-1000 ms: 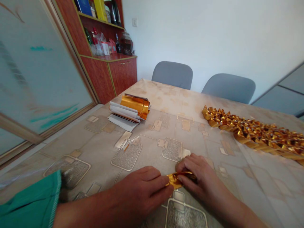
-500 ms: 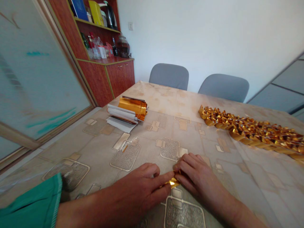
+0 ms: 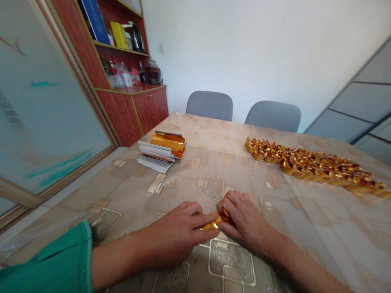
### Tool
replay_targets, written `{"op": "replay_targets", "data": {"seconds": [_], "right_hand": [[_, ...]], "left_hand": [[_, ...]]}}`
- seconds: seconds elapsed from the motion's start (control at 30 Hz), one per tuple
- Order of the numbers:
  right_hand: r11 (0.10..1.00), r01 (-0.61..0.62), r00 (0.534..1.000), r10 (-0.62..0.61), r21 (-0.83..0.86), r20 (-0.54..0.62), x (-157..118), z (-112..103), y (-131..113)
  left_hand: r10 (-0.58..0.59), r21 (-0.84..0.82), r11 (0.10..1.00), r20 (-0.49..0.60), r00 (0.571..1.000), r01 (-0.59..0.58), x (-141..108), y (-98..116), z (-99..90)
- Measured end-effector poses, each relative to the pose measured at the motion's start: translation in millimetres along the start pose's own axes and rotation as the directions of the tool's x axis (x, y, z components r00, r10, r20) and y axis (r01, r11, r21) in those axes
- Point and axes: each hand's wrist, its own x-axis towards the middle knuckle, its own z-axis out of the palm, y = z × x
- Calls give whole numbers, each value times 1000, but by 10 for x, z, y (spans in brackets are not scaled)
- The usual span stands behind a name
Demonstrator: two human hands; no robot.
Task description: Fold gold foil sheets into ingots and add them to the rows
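two grey chairs [image 3: 209, 106] near white wall [image 3: 244, 49]; reddish cabinet [image 3: 151, 108] beside frosted panel [image 3: 55, 118]

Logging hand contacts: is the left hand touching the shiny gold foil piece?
Touching: the head view shows the left hand with fingertips against the foil piece, no gap visible.

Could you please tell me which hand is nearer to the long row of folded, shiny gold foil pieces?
Right. The right hand is on the near side of the row, toward its left end; the left hand is farther left.
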Motion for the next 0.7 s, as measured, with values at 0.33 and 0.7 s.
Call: {"op": "replay_targets", "data": {"seconds": [0.33, 0.7], "right_hand": [[1000, -6, 999, 6, 17, -35, -35, -1, -8], [992, -22, 997, 30, 124, -64, -63, -29, 0]], "left_hand": [[42, -32, 999, -27, 999, -43, -22, 31, -22], [35, -54, 998, -22, 999, -37, -51, -9, -25]]}}
